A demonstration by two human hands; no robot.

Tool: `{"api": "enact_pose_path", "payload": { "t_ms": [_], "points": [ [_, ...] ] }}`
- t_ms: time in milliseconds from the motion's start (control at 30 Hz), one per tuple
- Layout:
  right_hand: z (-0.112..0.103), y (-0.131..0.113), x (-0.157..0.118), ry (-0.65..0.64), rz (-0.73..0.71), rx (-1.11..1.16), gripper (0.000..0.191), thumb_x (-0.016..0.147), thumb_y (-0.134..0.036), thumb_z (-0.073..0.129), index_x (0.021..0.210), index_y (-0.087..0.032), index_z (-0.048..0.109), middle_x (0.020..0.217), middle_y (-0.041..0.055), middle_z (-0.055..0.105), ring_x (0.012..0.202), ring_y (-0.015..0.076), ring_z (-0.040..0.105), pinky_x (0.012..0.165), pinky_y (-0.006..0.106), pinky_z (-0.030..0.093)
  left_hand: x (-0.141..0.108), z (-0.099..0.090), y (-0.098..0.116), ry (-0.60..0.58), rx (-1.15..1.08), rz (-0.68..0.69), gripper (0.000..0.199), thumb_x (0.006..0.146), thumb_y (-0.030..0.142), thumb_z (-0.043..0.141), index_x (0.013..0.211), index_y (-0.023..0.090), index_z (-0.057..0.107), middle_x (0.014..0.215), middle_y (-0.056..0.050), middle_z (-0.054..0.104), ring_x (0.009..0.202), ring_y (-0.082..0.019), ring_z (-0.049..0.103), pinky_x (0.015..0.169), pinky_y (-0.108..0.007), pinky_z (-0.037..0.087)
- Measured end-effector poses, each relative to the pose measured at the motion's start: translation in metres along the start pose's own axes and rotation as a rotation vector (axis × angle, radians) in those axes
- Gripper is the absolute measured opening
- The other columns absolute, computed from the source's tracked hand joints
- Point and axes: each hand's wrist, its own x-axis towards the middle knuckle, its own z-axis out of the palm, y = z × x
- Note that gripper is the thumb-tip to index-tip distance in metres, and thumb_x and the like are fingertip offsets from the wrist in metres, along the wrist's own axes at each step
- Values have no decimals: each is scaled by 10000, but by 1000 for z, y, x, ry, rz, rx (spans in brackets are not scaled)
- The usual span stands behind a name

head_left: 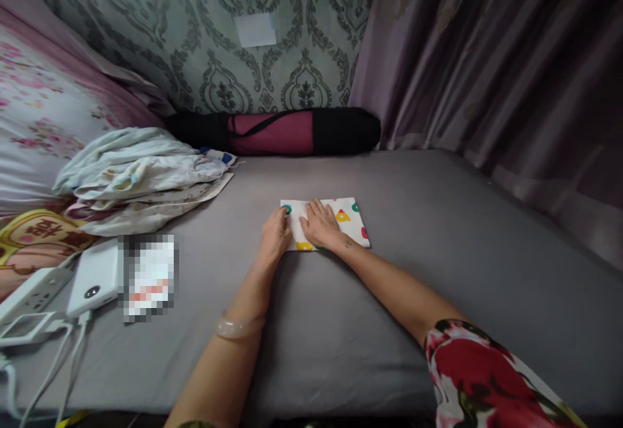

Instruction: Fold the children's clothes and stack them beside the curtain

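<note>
The patterned white cloth (354, 228) lies under your flat right hand (322, 224), partly hidden; at its left edge your left hand (276, 233) is curled, whether pinching I cannot tell.

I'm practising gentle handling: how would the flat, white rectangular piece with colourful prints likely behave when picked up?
The white printed rectangle is probably light, as it looks thin. Its cloth-like look suggests some floppiness. Lying flat, it seems unlikely to roll.

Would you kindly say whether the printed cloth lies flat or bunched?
Flat; the printed cloth forms a neat rectangle under the right hand.
</note>
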Motion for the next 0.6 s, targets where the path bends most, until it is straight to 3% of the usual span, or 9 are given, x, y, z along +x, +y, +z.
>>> {"api": "enact_pose_path", "payload": {
  "t_ms": [200,300,433,600],
  "points": [
    [-16,-7,7,-70,16,-20,583,987,-335,328,1457,4,380,1544,202,352,1441,321,260,1161,513,173,1,1,0,37,-100,-53,375,855,37,411,1154,170,594,1195,-124,663,1137,-207,614,1012,-362,464],
    [-21,-16,11,-58,6,-22,553,973,-304,356,1425,6,427,1531,211,371,1430,317,286,1160,485,188,2,1,0,44,-118,-80,397,851,38,404,1164,181,601,1175,-113,679,1125,-204,622,1013,-367,461],
    [-11,-25,10,31,-30,17,574,1000,-335,303,1471,-13,364,1563,182,326,1457,274,246,1179,433,146,4,-3,2,30,-138,-143,416,845,52,399,1185,161,612,1196,-122,681,1126,-211,627,1021,-374,459],
    [1,-27,7,0,-5,16,582,1003,-343,296,1491,-28,333,1568,179,315,1459,263,246,1184,440,110,6,-9,6,30,-166,-248,427,837,68,400,1191,144,627,1208,-122,680,1134,-214,626,1017,-360,464]
  ]
}}
